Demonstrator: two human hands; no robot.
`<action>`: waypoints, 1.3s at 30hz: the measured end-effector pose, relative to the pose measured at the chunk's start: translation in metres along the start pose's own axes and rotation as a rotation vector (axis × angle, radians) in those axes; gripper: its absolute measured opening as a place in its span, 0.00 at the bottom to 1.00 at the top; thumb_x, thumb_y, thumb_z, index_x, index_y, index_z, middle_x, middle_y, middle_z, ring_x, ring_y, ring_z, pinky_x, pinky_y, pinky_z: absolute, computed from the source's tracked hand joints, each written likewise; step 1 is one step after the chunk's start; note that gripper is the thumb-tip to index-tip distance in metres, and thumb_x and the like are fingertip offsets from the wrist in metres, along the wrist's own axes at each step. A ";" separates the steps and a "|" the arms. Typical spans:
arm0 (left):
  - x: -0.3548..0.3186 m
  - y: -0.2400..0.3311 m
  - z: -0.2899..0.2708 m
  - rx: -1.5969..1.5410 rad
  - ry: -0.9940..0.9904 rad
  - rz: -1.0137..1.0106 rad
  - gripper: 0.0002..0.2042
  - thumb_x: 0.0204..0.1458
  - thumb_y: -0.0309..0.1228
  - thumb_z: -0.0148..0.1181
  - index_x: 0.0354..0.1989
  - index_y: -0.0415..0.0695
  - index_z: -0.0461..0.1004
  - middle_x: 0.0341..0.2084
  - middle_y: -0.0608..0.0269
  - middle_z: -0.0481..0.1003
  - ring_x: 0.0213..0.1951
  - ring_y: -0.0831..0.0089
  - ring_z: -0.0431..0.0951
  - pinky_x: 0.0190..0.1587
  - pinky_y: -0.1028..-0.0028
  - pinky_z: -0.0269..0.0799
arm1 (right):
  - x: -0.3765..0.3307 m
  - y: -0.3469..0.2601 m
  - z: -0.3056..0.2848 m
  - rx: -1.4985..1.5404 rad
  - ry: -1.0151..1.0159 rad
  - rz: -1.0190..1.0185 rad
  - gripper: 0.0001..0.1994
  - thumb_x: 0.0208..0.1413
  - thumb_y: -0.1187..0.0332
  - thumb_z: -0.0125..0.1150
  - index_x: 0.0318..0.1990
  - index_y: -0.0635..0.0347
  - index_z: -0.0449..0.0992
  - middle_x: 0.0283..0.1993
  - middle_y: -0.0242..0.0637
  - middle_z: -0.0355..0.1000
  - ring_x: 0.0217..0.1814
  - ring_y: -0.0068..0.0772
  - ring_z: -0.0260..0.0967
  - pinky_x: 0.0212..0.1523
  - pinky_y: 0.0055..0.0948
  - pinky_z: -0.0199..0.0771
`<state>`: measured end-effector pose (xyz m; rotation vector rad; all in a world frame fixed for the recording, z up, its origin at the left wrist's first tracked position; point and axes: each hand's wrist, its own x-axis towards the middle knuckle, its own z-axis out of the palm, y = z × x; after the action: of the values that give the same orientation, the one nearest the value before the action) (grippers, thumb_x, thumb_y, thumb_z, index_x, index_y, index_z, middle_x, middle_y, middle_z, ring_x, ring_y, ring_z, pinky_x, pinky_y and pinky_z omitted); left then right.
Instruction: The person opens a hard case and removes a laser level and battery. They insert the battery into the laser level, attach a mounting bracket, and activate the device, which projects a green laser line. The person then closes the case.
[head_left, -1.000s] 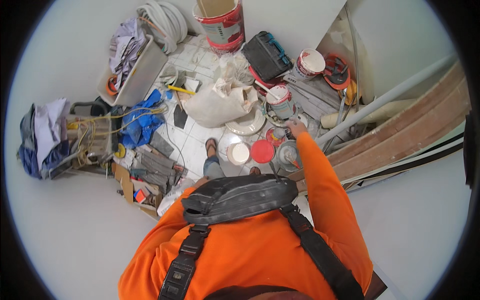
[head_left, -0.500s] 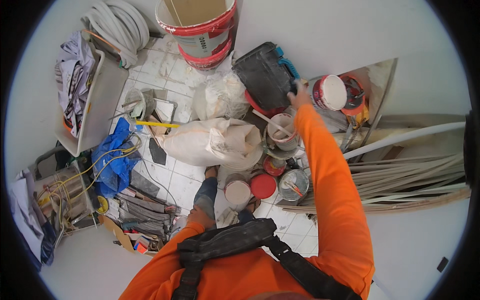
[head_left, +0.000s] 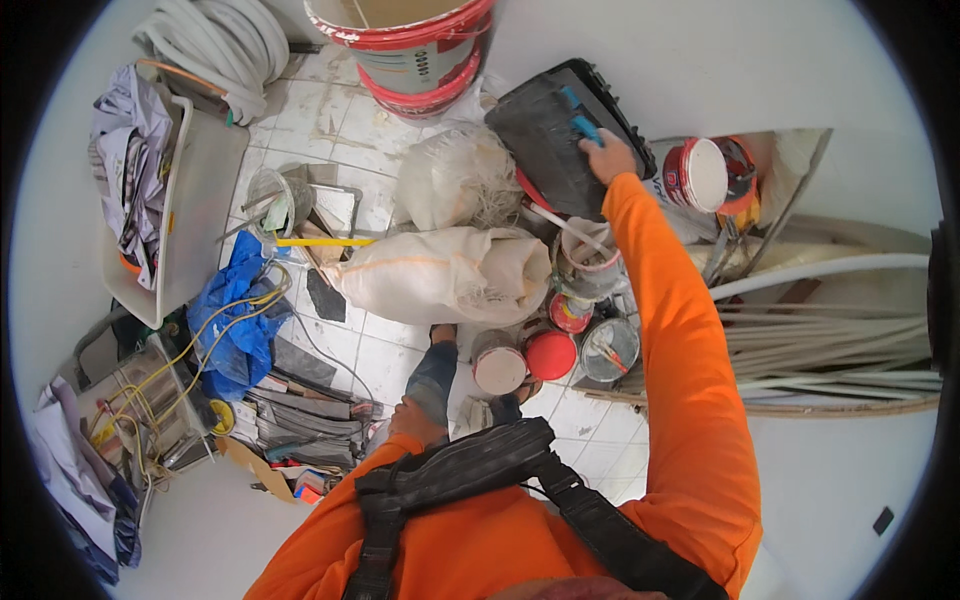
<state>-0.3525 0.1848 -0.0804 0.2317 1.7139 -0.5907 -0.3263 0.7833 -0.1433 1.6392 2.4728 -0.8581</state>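
Note:
With my right arm stretched far forward, my right hand (head_left: 610, 157) is closed at the blue latch of a black tool case (head_left: 555, 125). The case leans at a tilt near the back wall, above a red bucket that it partly covers. My left hand (head_left: 417, 422) rests on my knee, holding nothing, its fingers laid over the jeans. Below the case is a bucket (head_left: 590, 245) with a pale stick in it. A full white woven sack (head_left: 440, 278) lies to its left, with a cloudy plastic bag (head_left: 452, 180) behind.
Stacked red-rimmed buckets (head_left: 420, 70) stand at the back. At the right are a white-lidded tub (head_left: 703, 175) and long trim strips (head_left: 830, 340). Small paint tins (head_left: 550, 355) sit near my feet. A plastic bin (head_left: 190, 220), blue sheeting (head_left: 235, 330) and yellow cord crowd the left.
The tool case has turned and tipped under my right hand, its blue latch side now facing up more. My right hand has moved slightly back and right. My left hand stays on my knee.

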 end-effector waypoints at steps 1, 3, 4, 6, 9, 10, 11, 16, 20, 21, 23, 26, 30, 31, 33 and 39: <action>0.003 -0.002 0.002 0.006 0.008 0.010 0.66 0.34 0.57 0.79 0.73 0.29 0.43 0.62 0.37 0.65 0.65 0.46 0.70 0.64 0.56 0.71 | -0.024 -0.016 -0.011 -0.012 -0.042 -0.046 0.26 0.58 0.48 0.60 0.57 0.55 0.76 0.58 0.54 0.75 0.59 0.61 0.73 0.58 0.48 0.72; 0.023 -0.004 0.010 0.022 0.037 0.079 0.65 0.33 0.57 0.79 0.72 0.29 0.45 0.62 0.36 0.66 0.63 0.46 0.71 0.64 0.57 0.71 | -0.074 -0.035 -0.031 -0.008 0.006 -0.144 0.22 0.59 0.51 0.60 0.53 0.55 0.78 0.54 0.52 0.76 0.53 0.60 0.74 0.54 0.49 0.73; 0.028 -0.008 0.019 0.028 0.045 0.100 0.64 0.33 0.57 0.79 0.71 0.28 0.46 0.61 0.35 0.66 0.63 0.45 0.72 0.64 0.58 0.71 | -0.104 -0.039 -0.034 0.016 0.073 -0.198 0.20 0.59 0.52 0.60 0.51 0.56 0.78 0.52 0.50 0.77 0.50 0.58 0.76 0.52 0.50 0.74; 0.026 -0.002 0.020 0.115 0.026 0.106 0.59 0.36 0.57 0.76 0.69 0.27 0.52 0.61 0.35 0.67 0.62 0.45 0.72 0.64 0.59 0.71 | -0.155 -0.049 -0.040 -0.026 0.149 -0.295 0.16 0.59 0.55 0.61 0.48 0.55 0.78 0.47 0.46 0.77 0.45 0.53 0.76 0.48 0.49 0.73; 0.064 0.004 0.022 -0.033 0.064 0.256 0.53 0.43 0.60 0.69 0.69 0.31 0.57 0.61 0.39 0.70 0.65 0.47 0.70 0.66 0.56 0.67 | -0.190 -0.049 -0.022 -0.046 0.170 -0.457 0.13 0.56 0.60 0.64 0.44 0.55 0.78 0.42 0.41 0.77 0.40 0.49 0.75 0.44 0.45 0.71; 0.069 0.013 0.010 -0.126 0.082 0.336 0.51 0.45 0.61 0.66 0.69 0.34 0.59 0.60 0.41 0.71 0.66 0.49 0.69 0.68 0.55 0.65 | -0.195 -0.046 -0.012 -0.049 0.162 -0.510 0.12 0.55 0.61 0.66 0.43 0.54 0.79 0.40 0.40 0.76 0.39 0.48 0.74 0.43 0.43 0.71; 0.076 0.025 -0.005 -0.140 0.179 0.485 0.40 0.52 0.56 0.63 0.64 0.35 0.67 0.54 0.44 0.75 0.61 0.54 0.74 0.63 0.57 0.70 | -0.199 -0.044 -0.007 -0.054 0.179 -0.510 0.11 0.55 0.61 0.66 0.42 0.54 0.78 0.38 0.37 0.75 0.39 0.43 0.75 0.44 0.39 0.68; -0.065 0.131 -0.162 -0.478 0.827 1.044 0.15 0.66 0.37 0.57 0.37 0.37 0.82 0.27 0.64 0.81 0.32 0.73 0.80 0.36 0.72 0.77 | -0.209 -0.022 0.001 0.037 0.211 -0.532 0.12 0.54 0.62 0.67 0.43 0.54 0.78 0.38 0.39 0.75 0.42 0.46 0.75 0.50 0.40 0.69; -0.099 0.200 -0.195 -1.310 -0.414 0.498 0.32 0.57 0.62 0.60 0.47 0.40 0.77 0.38 0.53 0.81 0.39 0.64 0.83 0.42 0.61 0.81 | -0.229 -0.016 0.011 0.092 0.096 -0.552 0.15 0.54 0.58 0.68 0.44 0.55 0.81 0.40 0.43 0.75 0.46 0.50 0.74 0.53 0.43 0.71; -0.095 0.214 -0.188 -1.301 -0.383 0.524 0.34 0.56 0.64 0.59 0.50 0.39 0.75 0.40 0.52 0.80 0.40 0.62 0.83 0.43 0.59 0.81 | -0.232 -0.015 0.009 0.134 -0.020 -0.547 0.16 0.54 0.57 0.67 0.44 0.56 0.81 0.41 0.45 0.76 0.47 0.50 0.75 0.53 0.44 0.71; -0.071 0.237 -0.173 -1.284 -0.323 0.586 0.40 0.53 0.68 0.58 0.55 0.39 0.72 0.43 0.49 0.79 0.42 0.57 0.83 0.46 0.56 0.81 | -0.229 -0.011 -0.005 0.205 -0.247 -0.539 0.18 0.55 0.54 0.67 0.44 0.59 0.82 0.44 0.47 0.77 0.49 0.52 0.75 0.53 0.45 0.73; -0.031 0.248 -0.159 -1.358 -0.342 0.478 0.36 0.55 0.63 0.59 0.55 0.39 0.72 0.43 0.49 0.79 0.43 0.56 0.83 0.46 0.56 0.81 | -0.155 0.011 -0.022 0.362 -0.362 -0.128 0.20 0.59 0.52 0.63 0.47 0.60 0.82 0.49 0.52 0.79 0.52 0.53 0.77 0.54 0.44 0.75; -0.026 0.247 -0.128 -1.446 -0.242 0.414 0.33 0.56 0.61 0.59 0.54 0.40 0.73 0.45 0.51 0.79 0.46 0.57 0.83 0.48 0.56 0.80 | 0.000 0.056 -0.005 -0.018 0.056 -0.231 0.26 0.61 0.52 0.59 0.64 0.51 0.71 0.65 0.48 0.71 0.65 0.55 0.69 0.64 0.47 0.70; -0.029 0.244 -0.122 -1.481 -0.235 0.417 0.28 0.59 0.55 0.61 0.55 0.42 0.73 0.46 0.55 0.79 0.48 0.60 0.82 0.50 0.57 0.79 | 0.035 0.064 0.001 -0.016 0.035 -0.200 0.28 0.62 0.51 0.58 0.67 0.49 0.69 0.68 0.48 0.69 0.68 0.56 0.67 0.66 0.48 0.68; -0.027 0.242 -0.109 -1.562 -0.248 0.489 0.24 0.60 0.50 0.62 0.55 0.44 0.73 0.46 0.58 0.79 0.50 0.62 0.81 0.52 0.58 0.78 | 0.090 0.097 0.024 -0.052 0.062 -0.150 0.27 0.62 0.50 0.56 0.67 0.48 0.69 0.68 0.48 0.68 0.71 0.56 0.64 0.70 0.49 0.63; 0.013 0.208 -0.081 -1.634 -0.328 0.508 0.18 0.64 0.35 0.59 0.57 0.39 0.70 0.49 0.58 0.78 0.55 0.66 0.78 0.55 0.61 0.75 | 0.103 0.049 0.060 -0.500 -0.488 -0.312 0.22 0.70 0.57 0.41 0.66 0.46 0.70 0.73 0.46 0.64 0.73 0.56 0.61 0.74 0.50 0.58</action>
<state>-0.3289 0.4002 -0.1362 -0.5608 1.2633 1.1223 -0.3438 0.8548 -0.2490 0.7895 2.3454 -0.5110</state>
